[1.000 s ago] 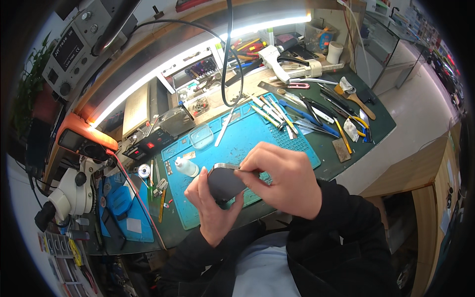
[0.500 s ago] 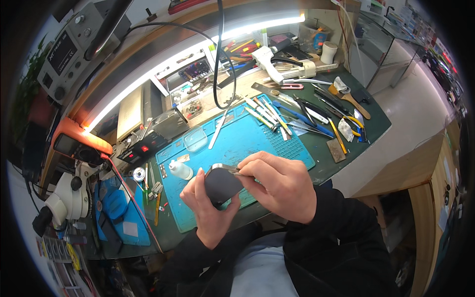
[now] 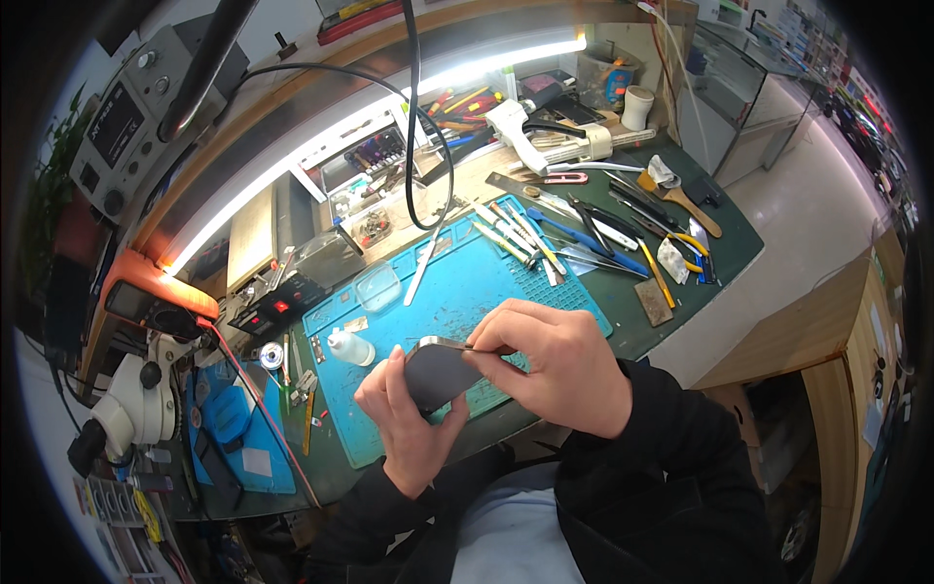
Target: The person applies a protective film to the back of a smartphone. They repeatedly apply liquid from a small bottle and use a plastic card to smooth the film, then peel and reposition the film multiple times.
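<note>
A dark grey smartphone (image 3: 436, 378) with a shiny metal edge is held tilted above the blue work mat (image 3: 457, 282). My left hand (image 3: 407, 423) grips it from the left and below, fingers along one side and thumb at the other. At the phone's upper right corner, the thumb and fingertips of my right hand (image 3: 550, 365) are pinched together against the edge. Whatever lies between those fingertips is hidden or too small to make out. Just left of the phone, a white squeeze bottle (image 3: 350, 346) stands on the mat.
A clear plastic box (image 3: 377, 289) and a metal spatula (image 3: 422, 266) lie on the mat. Precision knives (image 3: 506, 238), tweezers (image 3: 608, 255) and pliers (image 3: 693, 255) crowd the right side. A white microscope (image 3: 131, 399) and an orange multimeter (image 3: 156, 292) are at the left. A black cable (image 3: 413, 127) hangs in front.
The phone has turned slightly, showing its dark face more flatly. My right hand has moved a little right and down, still pinching at the edge. The whole view has shifted slightly.
</note>
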`<state>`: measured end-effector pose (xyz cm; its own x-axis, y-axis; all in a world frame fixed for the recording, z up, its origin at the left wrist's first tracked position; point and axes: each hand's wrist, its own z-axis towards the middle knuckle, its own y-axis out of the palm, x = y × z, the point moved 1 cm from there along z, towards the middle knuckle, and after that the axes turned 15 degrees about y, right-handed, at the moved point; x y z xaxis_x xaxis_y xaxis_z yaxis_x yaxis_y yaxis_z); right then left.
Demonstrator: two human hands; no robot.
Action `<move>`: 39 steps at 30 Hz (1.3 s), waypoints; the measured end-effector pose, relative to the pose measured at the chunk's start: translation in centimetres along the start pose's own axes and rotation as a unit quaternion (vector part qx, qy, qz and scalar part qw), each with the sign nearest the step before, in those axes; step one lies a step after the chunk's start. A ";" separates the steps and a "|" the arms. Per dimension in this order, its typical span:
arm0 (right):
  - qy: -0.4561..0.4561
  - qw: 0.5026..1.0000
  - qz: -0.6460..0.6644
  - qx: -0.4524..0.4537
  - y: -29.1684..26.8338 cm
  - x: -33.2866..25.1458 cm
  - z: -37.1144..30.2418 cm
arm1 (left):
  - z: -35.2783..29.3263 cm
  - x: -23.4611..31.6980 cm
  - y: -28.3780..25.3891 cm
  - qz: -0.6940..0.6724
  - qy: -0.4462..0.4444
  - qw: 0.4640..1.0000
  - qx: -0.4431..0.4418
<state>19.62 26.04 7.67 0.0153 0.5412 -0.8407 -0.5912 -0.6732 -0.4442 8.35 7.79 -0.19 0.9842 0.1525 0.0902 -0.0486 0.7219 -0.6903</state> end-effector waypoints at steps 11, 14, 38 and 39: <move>0.100 0.988 0.077 -0.092 -1.1 0.9 1.4 | 0.6 -0.1 -0.2 -0.004 0.009 0.999 -0.031; 0.150 0.980 0.097 -0.088 -1.1 2.2 1.6 | 1.8 -0.6 0.3 -0.025 0.015 0.998 -0.061; 0.022 0.894 -0.410 0.177 -8.5 12.1 2.6 | 0.0 -3.3 -2.4 -0.087 0.035 0.962 -0.256; 0.003 0.894 -0.402 0.196 -8.9 11.3 2.5 | -0.1 -3.3 -2.0 -0.104 0.021 0.967 -0.233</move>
<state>23.03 39.40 2.93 0.5662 0.7673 -0.3010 -0.6245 0.1611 -0.7642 5.19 5.77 0.77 0.9707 0.0022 0.2401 0.2241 0.3508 -0.9093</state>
